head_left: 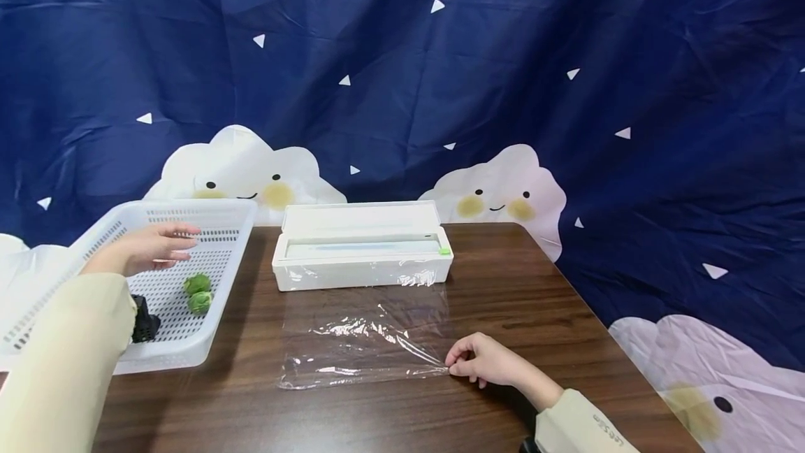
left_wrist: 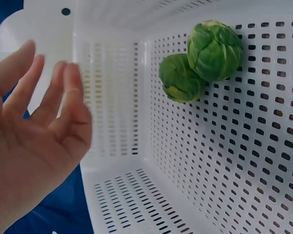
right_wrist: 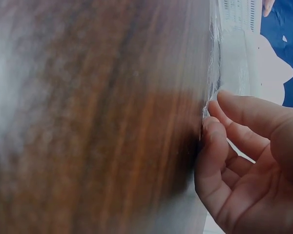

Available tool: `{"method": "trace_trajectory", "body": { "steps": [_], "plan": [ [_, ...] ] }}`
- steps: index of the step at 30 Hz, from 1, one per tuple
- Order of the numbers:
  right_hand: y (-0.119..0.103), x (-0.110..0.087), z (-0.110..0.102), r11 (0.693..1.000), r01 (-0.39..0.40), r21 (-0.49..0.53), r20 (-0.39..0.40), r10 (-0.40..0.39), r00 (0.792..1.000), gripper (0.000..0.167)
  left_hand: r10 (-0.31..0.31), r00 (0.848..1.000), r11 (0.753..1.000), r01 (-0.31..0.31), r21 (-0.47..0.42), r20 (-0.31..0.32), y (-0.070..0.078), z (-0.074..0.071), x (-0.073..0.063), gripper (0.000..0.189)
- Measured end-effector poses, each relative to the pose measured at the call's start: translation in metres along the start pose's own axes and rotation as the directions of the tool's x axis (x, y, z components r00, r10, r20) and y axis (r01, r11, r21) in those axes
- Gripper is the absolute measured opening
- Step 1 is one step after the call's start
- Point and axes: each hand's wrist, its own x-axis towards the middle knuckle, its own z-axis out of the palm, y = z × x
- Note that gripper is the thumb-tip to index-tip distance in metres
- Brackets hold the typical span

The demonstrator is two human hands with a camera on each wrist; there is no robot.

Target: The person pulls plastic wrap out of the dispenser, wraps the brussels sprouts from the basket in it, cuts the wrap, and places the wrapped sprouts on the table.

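Note:
My left hand [head_left: 151, 247] hovers over the white perforated basket [head_left: 235, 257], fingers spread and nothing in them. Two green Brussels sprouts [head_left: 199, 293] lie together on the basket floor, to the right of and below that hand. The left wrist view shows one larger sprout [left_wrist: 216, 50] touching a smaller sprout [left_wrist: 179, 80]. At the table's right, my right hand [head_left: 487, 361] pinches the near right corner of a sheet of cling film [head_left: 358, 348] between thumb and fingertips. The film stretches over the wood from a white cling film box [head_left: 365, 275] with its lid raised.
A dark wooden table [head_left: 503, 264] carries the basket on the left and the box at the back centre. A green tab [head_left: 445, 252] sits on the box's right end. Behind the table hangs a blue curtain [head_left: 377, 33] with white triangles and smiling clouds.

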Motion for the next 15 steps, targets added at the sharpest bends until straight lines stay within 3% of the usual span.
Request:
{"method": "trace_trajectory", "body": {
  "steps": [4, 15],
  "plan": [
    [0.000, 0.000, 0.001, 1.000, 0.003, 0.002, 0.007, -0.003, 1.000, 0.003, -0.052, 0.998, 0.998, 0.053, -0.020, 0.045, -0.007, 0.001, 0.001, 0.067],
    [0.001, 0.000, 0.000, 1.000, -0.011, 0.003, 0.004, 0.011, 1.000, 0.005, -0.121, 0.990, 0.988, 0.127, -0.090, 0.071, -0.028, -0.001, 0.000, 0.080]
  ]
}}
